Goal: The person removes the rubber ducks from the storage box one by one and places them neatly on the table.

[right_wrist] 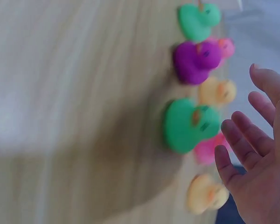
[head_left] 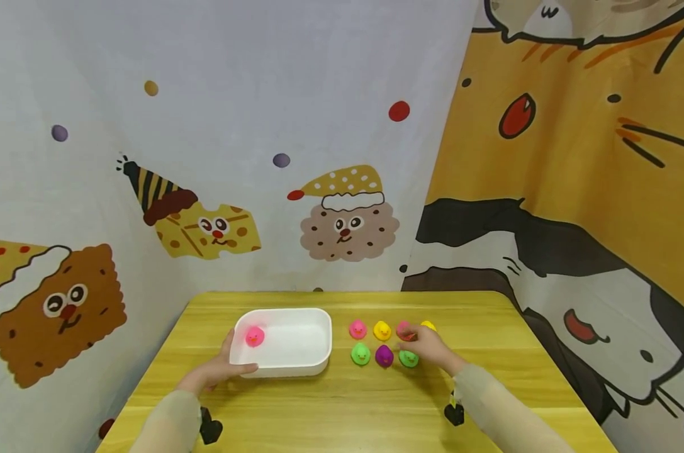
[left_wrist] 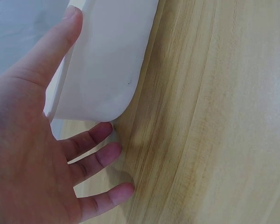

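Note:
A white plastic bin sits on the left half of the table, with one pink rubber duck in it near its left end. My left hand is at the bin's near left corner, thumb straight along the front wall and other fingers spread loosely by the left end. To the right, my right hand hovers above the right end of a group of rubber ducks, fingers apart and slightly bent, nearest a pink duck, a green duck and a yellow duck. It partly covers them in the head view.
Beside the bin stand another pink duck, a yellow duck, a green duck and a purple duck. Behind the wooden table hangs a cloth printed with cartoon figures.

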`<action>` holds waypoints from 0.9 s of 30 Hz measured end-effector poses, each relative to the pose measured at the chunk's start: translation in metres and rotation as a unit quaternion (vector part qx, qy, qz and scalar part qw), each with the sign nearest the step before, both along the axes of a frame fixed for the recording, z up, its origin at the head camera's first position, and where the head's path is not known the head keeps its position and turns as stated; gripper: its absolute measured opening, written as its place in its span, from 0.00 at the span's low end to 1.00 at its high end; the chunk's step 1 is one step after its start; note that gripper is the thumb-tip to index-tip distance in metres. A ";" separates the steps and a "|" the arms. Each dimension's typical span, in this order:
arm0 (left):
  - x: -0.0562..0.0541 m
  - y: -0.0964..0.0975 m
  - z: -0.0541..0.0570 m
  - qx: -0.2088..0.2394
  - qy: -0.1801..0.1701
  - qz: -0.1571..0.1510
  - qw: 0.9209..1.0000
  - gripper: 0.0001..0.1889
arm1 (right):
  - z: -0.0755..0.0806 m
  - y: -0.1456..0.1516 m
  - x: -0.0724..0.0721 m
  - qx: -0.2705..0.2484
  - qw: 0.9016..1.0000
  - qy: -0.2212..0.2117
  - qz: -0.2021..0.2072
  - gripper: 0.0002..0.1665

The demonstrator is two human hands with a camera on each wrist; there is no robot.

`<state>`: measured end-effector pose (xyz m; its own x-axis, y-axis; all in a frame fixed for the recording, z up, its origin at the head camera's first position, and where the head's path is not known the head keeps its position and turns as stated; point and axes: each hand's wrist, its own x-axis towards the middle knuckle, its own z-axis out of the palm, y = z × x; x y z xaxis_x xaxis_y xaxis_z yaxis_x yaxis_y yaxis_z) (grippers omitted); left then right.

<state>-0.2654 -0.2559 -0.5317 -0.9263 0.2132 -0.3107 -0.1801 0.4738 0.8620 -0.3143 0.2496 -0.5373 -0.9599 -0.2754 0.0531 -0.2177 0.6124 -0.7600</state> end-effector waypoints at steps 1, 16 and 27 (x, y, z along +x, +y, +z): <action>0.000 0.000 0.000 -0.002 0.000 0.000 1.000 0.65 | 0.004 -0.005 -0.002 -0.005 1.000 0.001 0.008 0.21; -0.001 -0.005 -0.011 -0.014 0.016 0.011 1.000 0.66 | 0.041 -0.101 -0.029 -0.010 0.993 0.038 0.109 0.19; -0.003 -0.002 -0.012 0.003 0.024 0.017 1.000 0.66 | 0.040 -0.161 -0.046 -0.028 0.990 0.046 0.134 0.21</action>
